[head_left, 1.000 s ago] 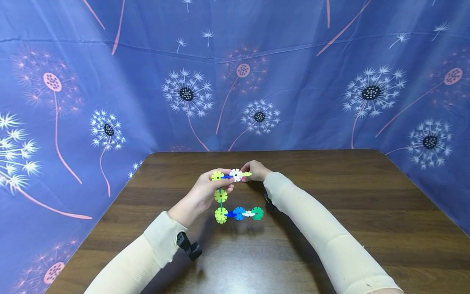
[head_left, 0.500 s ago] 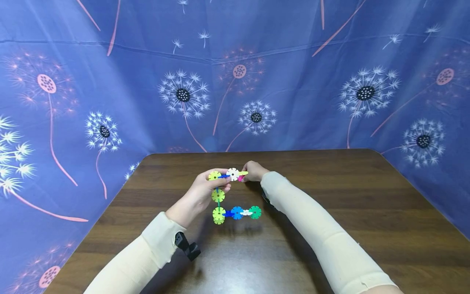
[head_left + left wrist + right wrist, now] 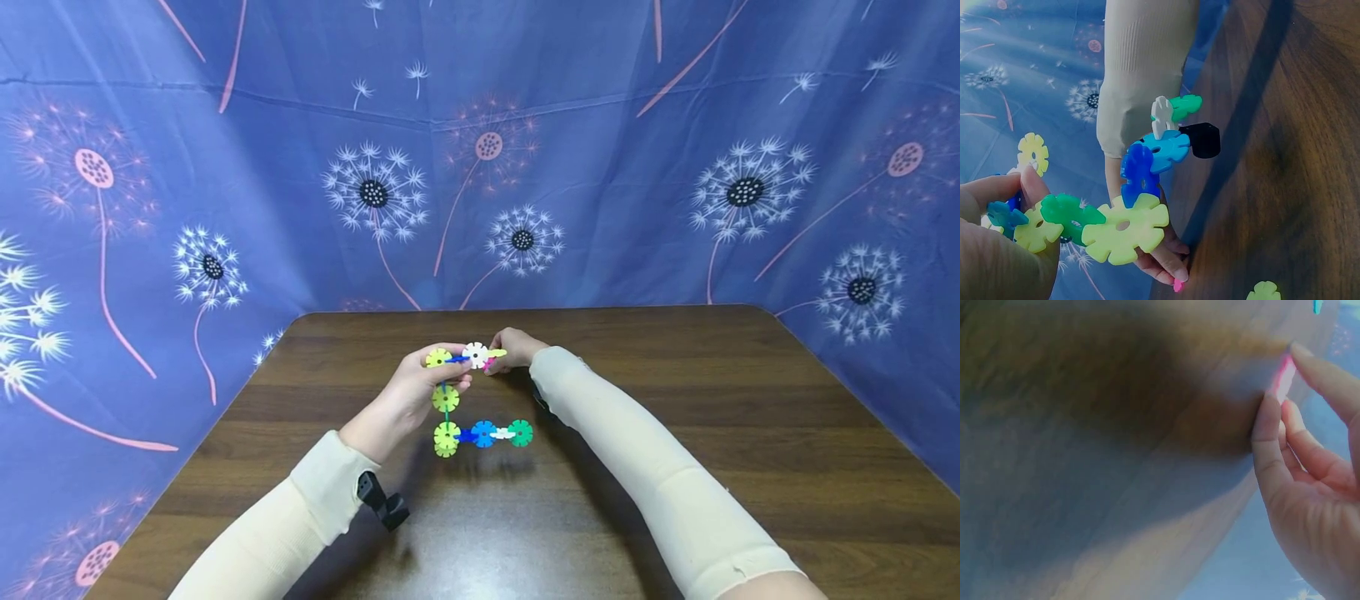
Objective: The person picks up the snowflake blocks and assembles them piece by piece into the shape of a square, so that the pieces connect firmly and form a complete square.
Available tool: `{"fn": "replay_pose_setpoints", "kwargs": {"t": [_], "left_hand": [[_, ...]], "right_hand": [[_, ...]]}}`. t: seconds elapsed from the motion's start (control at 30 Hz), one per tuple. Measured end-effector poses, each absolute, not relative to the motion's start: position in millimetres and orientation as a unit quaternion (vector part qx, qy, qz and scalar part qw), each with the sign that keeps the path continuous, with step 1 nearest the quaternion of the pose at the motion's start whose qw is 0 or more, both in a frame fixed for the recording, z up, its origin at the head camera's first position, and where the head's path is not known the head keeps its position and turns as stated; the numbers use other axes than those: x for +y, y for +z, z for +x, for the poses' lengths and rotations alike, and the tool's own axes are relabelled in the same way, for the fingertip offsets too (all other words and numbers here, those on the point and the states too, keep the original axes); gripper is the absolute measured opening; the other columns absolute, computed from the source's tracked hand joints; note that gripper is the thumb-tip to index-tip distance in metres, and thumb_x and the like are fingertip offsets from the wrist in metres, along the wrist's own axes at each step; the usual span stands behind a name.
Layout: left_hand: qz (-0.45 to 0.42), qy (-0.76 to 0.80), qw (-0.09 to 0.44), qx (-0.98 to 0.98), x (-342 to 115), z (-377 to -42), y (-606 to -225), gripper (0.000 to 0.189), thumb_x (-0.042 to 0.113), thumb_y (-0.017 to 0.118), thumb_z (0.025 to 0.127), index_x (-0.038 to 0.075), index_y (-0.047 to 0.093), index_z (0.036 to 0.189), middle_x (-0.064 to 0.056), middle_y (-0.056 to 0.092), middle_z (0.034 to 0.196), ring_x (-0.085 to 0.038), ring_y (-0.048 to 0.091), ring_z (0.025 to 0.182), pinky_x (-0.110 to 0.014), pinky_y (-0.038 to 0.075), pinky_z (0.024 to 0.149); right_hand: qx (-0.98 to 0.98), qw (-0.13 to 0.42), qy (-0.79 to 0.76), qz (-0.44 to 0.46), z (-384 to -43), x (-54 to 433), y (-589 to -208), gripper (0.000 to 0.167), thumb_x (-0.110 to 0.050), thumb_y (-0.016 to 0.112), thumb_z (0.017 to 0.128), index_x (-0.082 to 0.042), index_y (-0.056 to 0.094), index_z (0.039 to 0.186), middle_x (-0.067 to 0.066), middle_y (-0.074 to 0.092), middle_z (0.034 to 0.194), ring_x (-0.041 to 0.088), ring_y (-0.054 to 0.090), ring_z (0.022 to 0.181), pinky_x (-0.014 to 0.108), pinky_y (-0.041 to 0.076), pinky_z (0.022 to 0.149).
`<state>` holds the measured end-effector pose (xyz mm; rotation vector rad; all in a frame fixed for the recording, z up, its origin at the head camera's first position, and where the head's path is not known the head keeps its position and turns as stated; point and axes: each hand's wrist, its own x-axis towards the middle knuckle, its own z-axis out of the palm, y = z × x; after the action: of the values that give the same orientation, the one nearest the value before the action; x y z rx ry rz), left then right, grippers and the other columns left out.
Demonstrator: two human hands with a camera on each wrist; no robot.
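My left hand (image 3: 401, 396) grips a chain of plastic snowflake discs near its upper corner, between thumb and fingers. The chain makes a bracket shape: a white disc (image 3: 475, 356) and a yellow disc (image 3: 497, 354) lead right along the top, yellow discs run down the side, and a blue disc (image 3: 483, 434) and a green disc (image 3: 521, 433) lie along the bottom arm. My right hand (image 3: 517, 348) pinches a pink snowflake disc (image 3: 1283, 377) between thumb and fingertips, close to the chain's upper right end. Whether the pink disc touches the chain is hidden.
A brown wooden table (image 3: 675, 400) lies below both hands. Behind it hangs a blue dandelion-print cloth (image 3: 600, 150). A black wrist camera (image 3: 384, 502) sits on the left sleeve. One yellow disc (image 3: 1264, 291) shows low in the left wrist view.
The view has shifted slightly, so the hands and chain appear a little further left. The pink disc shows a bit more beside the right fingers. Both hands keep their holds.
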<state>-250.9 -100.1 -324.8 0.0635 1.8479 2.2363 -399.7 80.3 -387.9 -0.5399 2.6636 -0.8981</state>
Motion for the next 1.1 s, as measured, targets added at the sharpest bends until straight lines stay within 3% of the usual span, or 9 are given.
{"fn": "replay_pose_setpoints", "kwargs": {"t": [0.17,0.6,0.83,0.93,1.1], "left_hand": [[0.023,0.767,0.119,0.630,-100.1,-252.2,-323.7,0.033,-0.001,0.062,0.091,-0.004,0.055,0.123,0.000,0.066,0.072,-0.007,0.065,0.061,-0.021,0.057,0.063],[0.021,0.774,0.114,0.622,-101.4,-252.4,-326.6,0.028,-0.002,0.061,0.091,-0.002,0.056,0.119,0.000,0.066,0.072,-0.007,0.065,0.061,-0.020,0.057,0.062],[0.021,0.777,0.111,0.620,-100.6,-251.0,-327.6,0.025,-0.003,0.061,0.091,-0.002,0.058,0.115,0.000,0.066,0.071,-0.007,0.065,0.061,-0.021,0.057,0.064],[0.019,0.775,0.111,0.622,-100.3,-250.6,-327.3,0.024,-0.003,0.061,0.091,-0.002,0.058,0.115,0.000,0.067,0.072,-0.007,0.065,0.061,-0.022,0.057,0.064],[0.016,0.765,0.111,0.634,-99.3,-251.5,-325.5,0.026,-0.001,0.061,0.091,-0.002,0.057,0.117,0.001,0.067,0.072,-0.007,0.065,0.061,-0.022,0.057,0.066]], "right_hand": [[0.923,0.129,-0.317,-0.177,-402.9,79.1,-389.6,0.023,-0.007,0.080,0.076,0.003,0.063,0.087,0.002,0.060,0.062,0.009,0.057,0.053,0.027,0.056,0.059],[0.934,0.129,-0.264,-0.204,-398.6,76.6,-383.5,0.012,-0.004,0.076,0.076,0.002,0.066,0.079,0.006,0.065,0.063,0.013,0.064,0.053,0.026,0.057,0.059],[0.943,0.097,-0.214,-0.234,-396.7,74.7,-384.4,0.019,-0.006,0.074,0.072,-0.006,0.062,0.057,0.005,0.062,0.052,0.022,0.067,0.054,0.020,0.045,0.047],[0.942,0.103,-0.222,-0.231,-393.9,75.6,-383.2,0.016,-0.008,0.075,0.073,-0.004,0.062,0.063,0.009,0.066,0.058,0.024,0.068,0.057,0.020,0.046,0.048],[0.941,0.103,-0.243,-0.213,-392.4,80.2,-380.1,0.021,-0.011,0.074,0.075,0.003,0.063,0.087,0.009,0.066,0.071,0.022,0.068,0.060,0.024,0.053,0.056]]}}
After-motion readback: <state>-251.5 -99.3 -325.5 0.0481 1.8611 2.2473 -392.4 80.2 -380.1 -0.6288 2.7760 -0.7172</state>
